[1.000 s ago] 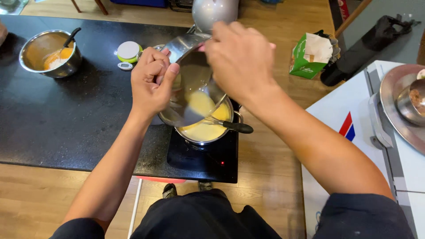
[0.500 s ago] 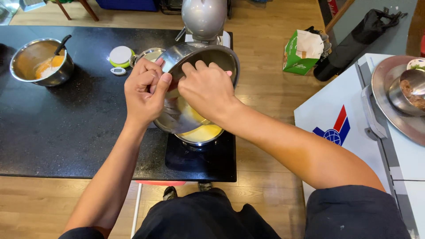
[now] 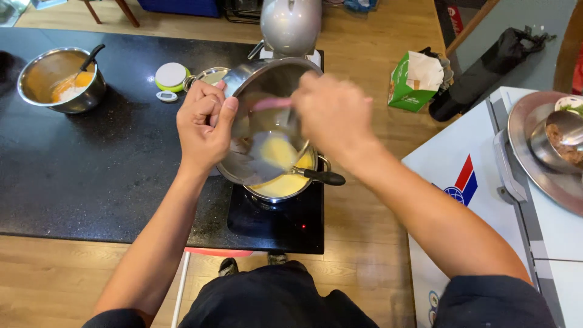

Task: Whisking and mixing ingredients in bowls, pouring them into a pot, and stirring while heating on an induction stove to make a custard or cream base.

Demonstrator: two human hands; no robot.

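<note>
My left hand [image 3: 203, 124] grips the rim of a steel mixing bowl [image 3: 255, 97], which is tipped steeply toward me over a pot [image 3: 291, 185] of yellow batter on a black induction cooker [image 3: 273, 222]. In my right hand [image 3: 334, 118] is a pink-handled spatula [image 3: 273, 104], its blade inside the bowl against a patch of yellow batter. The right hand is blurred by motion. The pot's black handle [image 3: 322, 177] points right.
A second steel bowl [image 3: 61, 79] with orange mix and a utensil sits far left on the black counter [image 3: 91, 164]. A small green-and-white round container [image 3: 171, 76] and a grey stand mixer [image 3: 290, 24] stand behind. A green tissue box [image 3: 416, 79] lies on the floor; a white appliance [image 3: 480, 182] is at right.
The bowl has been tipped up more steeply over the pot. My right hand has swung from the bowl's left side to its right, sweeping the spatula through the batter.
</note>
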